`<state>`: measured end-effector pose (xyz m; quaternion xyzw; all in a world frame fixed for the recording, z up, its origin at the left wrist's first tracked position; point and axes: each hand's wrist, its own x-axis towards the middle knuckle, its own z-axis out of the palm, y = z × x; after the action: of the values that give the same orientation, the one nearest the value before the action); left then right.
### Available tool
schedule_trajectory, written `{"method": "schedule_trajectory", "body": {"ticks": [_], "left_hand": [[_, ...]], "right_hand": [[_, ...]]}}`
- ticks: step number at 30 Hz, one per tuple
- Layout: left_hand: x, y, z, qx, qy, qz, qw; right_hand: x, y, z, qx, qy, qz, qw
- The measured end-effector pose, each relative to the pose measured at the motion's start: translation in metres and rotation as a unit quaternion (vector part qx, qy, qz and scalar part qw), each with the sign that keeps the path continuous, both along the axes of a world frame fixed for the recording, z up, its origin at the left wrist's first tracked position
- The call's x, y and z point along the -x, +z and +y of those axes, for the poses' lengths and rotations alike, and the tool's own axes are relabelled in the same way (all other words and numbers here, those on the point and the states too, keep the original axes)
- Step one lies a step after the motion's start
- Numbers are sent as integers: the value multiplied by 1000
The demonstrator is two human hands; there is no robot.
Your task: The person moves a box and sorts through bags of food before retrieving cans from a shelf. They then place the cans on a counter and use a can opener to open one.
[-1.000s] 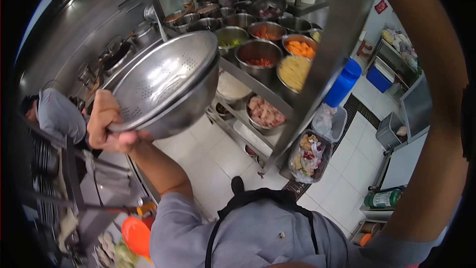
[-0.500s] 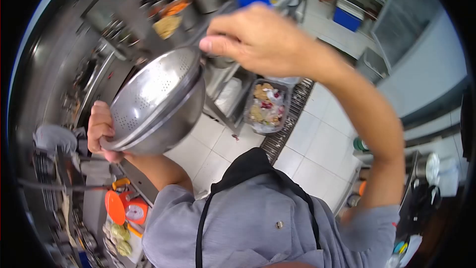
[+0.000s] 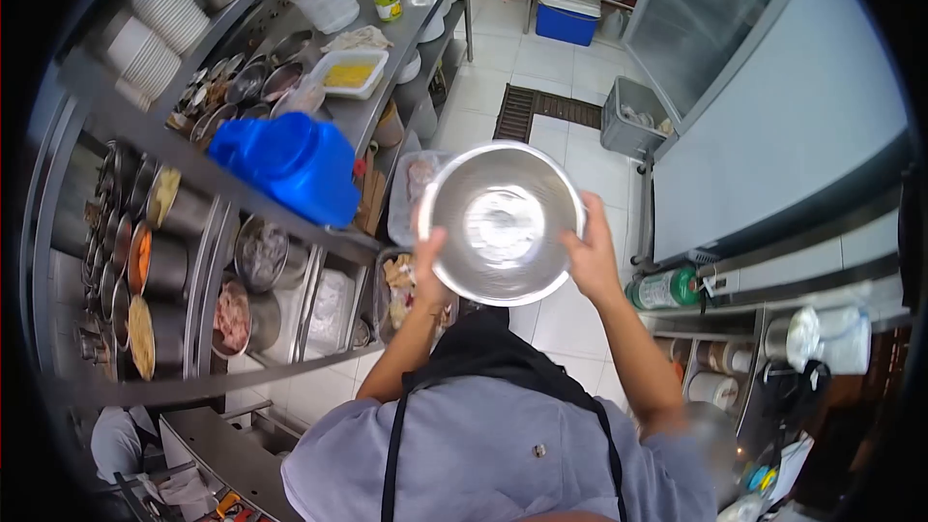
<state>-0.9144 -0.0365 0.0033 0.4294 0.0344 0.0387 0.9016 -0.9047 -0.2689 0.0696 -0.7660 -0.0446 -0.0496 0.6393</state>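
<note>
A round steel colander (image 3: 503,222) is held out in front of my body, its mouth facing up toward me. Its inside is smeared by motion, so single holes cannot be made out, and the steel bowl seen around it earlier cannot be told apart now. My left hand (image 3: 428,271) grips the left rim, thumb inside the edge. On the right rim my right hand (image 3: 592,249) closes the same way. The fingers beneath are hidden.
At left, a steel rack (image 3: 193,290) carries pots of food and a blue jug (image 3: 290,159). Below the colander's left side stands a plastic tub (image 3: 394,304) of scraps. A floor drain grate (image 3: 541,104) lies ahead; a grey bin (image 3: 633,121) and a green cylinder (image 3: 667,287) are rightward.
The colander has gone from steeply tilted at my left to level in front of me. My right hand has come down onto its right rim. The view has turned.
</note>
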Motion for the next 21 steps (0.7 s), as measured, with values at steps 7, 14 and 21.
{"method": "schedule_trajectory", "body": {"ticks": [7,14,21], "left_hand": [[-148,-63,-89,-277,-285,58,916],[-322,-141,-150,-398,-270,-22,876],[-501,-65,-142,-367,-161,258,879]], "right_hand": [[-67,-112,-108,23,-217,7,976],[-216,-190,-160,-104,-271,154,944],[-486,-137,-177,41,-72,102,991]]}}
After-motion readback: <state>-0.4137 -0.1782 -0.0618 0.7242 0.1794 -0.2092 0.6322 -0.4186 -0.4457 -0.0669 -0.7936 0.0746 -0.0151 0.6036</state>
